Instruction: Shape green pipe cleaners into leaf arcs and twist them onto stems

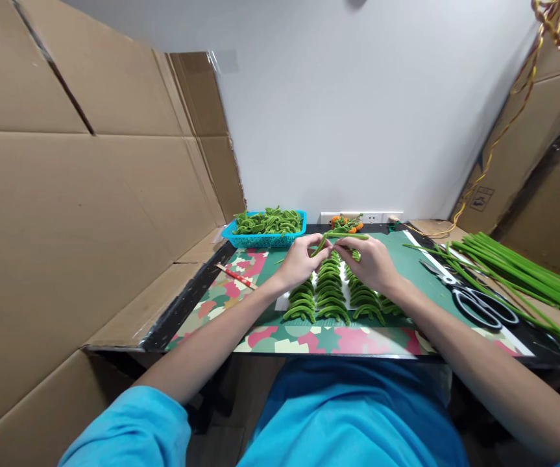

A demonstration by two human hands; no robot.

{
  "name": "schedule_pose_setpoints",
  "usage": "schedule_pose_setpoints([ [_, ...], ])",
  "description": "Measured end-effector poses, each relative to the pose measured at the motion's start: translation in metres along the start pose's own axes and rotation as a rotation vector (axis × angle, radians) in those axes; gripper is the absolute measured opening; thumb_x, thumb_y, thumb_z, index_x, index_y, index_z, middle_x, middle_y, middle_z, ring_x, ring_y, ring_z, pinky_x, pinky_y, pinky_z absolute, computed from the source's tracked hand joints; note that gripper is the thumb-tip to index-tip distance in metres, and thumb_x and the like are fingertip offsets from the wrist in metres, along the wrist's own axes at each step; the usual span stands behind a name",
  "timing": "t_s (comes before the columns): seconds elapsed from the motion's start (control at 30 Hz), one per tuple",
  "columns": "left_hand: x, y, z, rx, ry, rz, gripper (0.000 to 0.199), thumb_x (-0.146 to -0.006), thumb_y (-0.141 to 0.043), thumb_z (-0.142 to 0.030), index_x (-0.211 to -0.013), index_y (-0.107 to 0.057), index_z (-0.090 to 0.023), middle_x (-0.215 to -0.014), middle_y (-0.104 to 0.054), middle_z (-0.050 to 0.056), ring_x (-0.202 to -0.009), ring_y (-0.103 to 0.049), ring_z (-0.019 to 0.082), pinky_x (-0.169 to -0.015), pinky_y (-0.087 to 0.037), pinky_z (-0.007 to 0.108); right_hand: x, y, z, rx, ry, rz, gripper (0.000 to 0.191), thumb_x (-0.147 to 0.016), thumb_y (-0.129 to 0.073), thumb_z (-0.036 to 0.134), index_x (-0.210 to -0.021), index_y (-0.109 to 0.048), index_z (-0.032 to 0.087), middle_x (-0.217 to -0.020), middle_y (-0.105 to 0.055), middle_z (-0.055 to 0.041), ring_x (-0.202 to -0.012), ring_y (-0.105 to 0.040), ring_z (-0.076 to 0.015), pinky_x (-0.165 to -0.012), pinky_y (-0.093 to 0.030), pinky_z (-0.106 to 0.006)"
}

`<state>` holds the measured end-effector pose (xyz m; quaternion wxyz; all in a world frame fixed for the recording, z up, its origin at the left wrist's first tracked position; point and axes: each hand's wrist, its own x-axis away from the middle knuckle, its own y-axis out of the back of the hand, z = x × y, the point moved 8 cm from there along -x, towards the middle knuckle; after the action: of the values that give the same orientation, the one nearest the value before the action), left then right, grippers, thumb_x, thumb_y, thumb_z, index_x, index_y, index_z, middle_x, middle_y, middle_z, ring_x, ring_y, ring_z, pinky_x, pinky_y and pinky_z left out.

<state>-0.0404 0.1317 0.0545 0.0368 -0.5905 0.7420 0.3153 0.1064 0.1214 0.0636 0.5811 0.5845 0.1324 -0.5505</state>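
Note:
A green pipe cleaner [352, 235], bent at its left part, is held between my two hands above the table. My left hand [304, 256] is closed, its fingers pinching the bent end. My right hand [367, 259] grips it too, with the straight part running along the top of the fingers. Beneath both hands lie rows of curved green pipe-cleaner pieces [332, 295], set out in columns on a white sheet. The wrists and hands hide part of these rows.
A blue basket [265, 240] of bent green pieces stands at the back, with an orange-and-green bundle [346, 224] to its right. Scissors [474, 301] and long green pipe cleaners [527, 269] lie at right. A red-wrapped stick [235, 277] is at left. Cardboard walls [114, 194] flank the table.

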Motion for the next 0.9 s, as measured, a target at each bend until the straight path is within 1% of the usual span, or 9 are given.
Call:
schedule_pose_setpoints([
  [0.1,0.003,0.004,-0.008,-0.252,-0.091,-0.066,0.020,-0.098,-0.065,-0.036,-0.095,-0.067,-0.016,-0.085,-0.067,0.001,-0.060,-0.054,0.010,-0.056,-0.040,0.023,-0.002,-0.005,-0.010,-0.238,-0.146,0.059,0.016,-0.102,-0.063,0.027,-0.095,-0.075,0.021,-0.091,-0.081,-0.0056,-0.076,-0.072,-0.0206,-0.071,-0.050,-0.031],
  [0.2,0.006,0.005,-0.011,-0.417,-0.168,-0.093,0.017,-0.100,-0.063,-0.032,-0.092,-0.067,-0.017,-0.084,-0.069,0.001,-0.067,-0.056,0.012,-0.062,-0.039,0.024,-0.003,-0.010,-0.015,-0.345,-0.215,0.151,0.015,-0.099,-0.064,0.028,-0.092,-0.074,0.020,-0.081,-0.076,-0.0035,-0.069,-0.067,-0.0182,-0.064,-0.048,-0.029],
  [0.33,0.010,0.003,-0.013,-0.569,-0.228,-0.060,0.019,-0.103,-0.060,-0.032,-0.094,-0.069,-0.018,-0.081,-0.069,0.001,-0.069,-0.058,0.014,-0.065,-0.036,0.026,-0.002,-0.015,-0.016,-0.458,-0.227,0.244,0.015,-0.098,-0.062,0.030,-0.097,-0.072,0.020,-0.083,-0.073,-0.0027,-0.062,-0.061,-0.0151,-0.059,-0.046,-0.028],
  [0.43,0.011,0.003,-0.015,-0.598,-0.199,-0.041,0.023,-0.104,-0.059,-0.034,-0.091,-0.070,-0.018,-0.073,-0.066,0.000,-0.063,-0.054,0.014,-0.062,-0.033,0.027,-0.002,-0.013,-0.015,-0.456,-0.186,0.220,0.013,-0.098,-0.061,0.029,-0.094,-0.070,0.020,-0.085,-0.072,-0.0029,-0.065,-0.062,-0.0151,-0.062,-0.048,-0.028],
  [0.53,0.009,0.003,-0.018,-0.484,-0.149,-0.027,0.030,-0.102,-0.060,-0.035,-0.078,-0.066,-0.017,-0.067,-0.063,-0.001,-0.059,-0.051,0.012,-0.059,-0.033,0.026,-0.002,-0.011,-0.015,-0.302,-0.115,0.178,0.010,-0.098,-0.059,0.022,-0.094,-0.068,0.021,-0.081,-0.073,-0.0018,-0.065,-0.062,-0.0157,-0.063,-0.046,-0.028],
  [0.6,0.007,0.001,-0.016,-0.323,-0.085,0.011,0.034,-0.100,-0.061,-0.037,-0.074,-0.064,-0.017,-0.068,-0.065,0.000,-0.056,-0.052,0.011,-0.056,-0.035,0.025,0.000,-0.010,-0.012,-0.160,-0.035,0.148,0.013,-0.100,-0.056,0.018,-0.098,-0.068,0.021,-0.081,-0.074,-0.0023,-0.064,-0.063,-0.0164,-0.064,-0.045,-0.028],
  [0.73,0.004,-0.006,-0.002,0.094,0.119,0.119,0.037,-0.090,-0.072,-0.047,-0.075,-0.062,-0.016,-0.067,-0.068,0.001,-0.042,-0.055,0.011,-0.043,-0.036,0.024,0.006,-0.006,0.001,0.110,0.181,0.085,0.023,-0.104,-0.046,0.010,-0.108,-0.067,0.020,-0.099,-0.079,-0.0064,-0.073,-0.069,-0.0172,-0.062,-0.043,-0.027],
  [0.83,0.004,-0.011,0.004,0.342,0.257,0.158,0.038,-0.080,-0.081,-0.047,-0.076,-0.065,-0.014,-0.060,-0.063,-0.001,-0.037,-0.054,0.010,-0.038,-0.036,0.023,0.012,-0.002,0.010,0.305,0.348,0.062,0.032,-0.103,-0.042,0.003,-0.114,-0.068,0.019,-0.097,-0.079,-0.0050,-0.069,-0.068,-0.0148,-0.057,-0.040,-0.028],
  [0.9,0.005,-0.014,0.005,0.462,0.334,0.176,0.037,-0.075,-0.086,-0.043,-0.077,-0.066,-0.012,-0.056,-0.059,-0.004,-0.036,-0.051,0.008,-0.037,-0.038,0.022,0.015,0.003,0.016,0.392,0.467,0.040,0.034,-0.104,-0.042,0.003,-0.117,-0.069,0.018,-0.096,-0.079,-0.0055,-0.071,-0.069,-0.0151,-0.059,-0.042,-0.029],
])
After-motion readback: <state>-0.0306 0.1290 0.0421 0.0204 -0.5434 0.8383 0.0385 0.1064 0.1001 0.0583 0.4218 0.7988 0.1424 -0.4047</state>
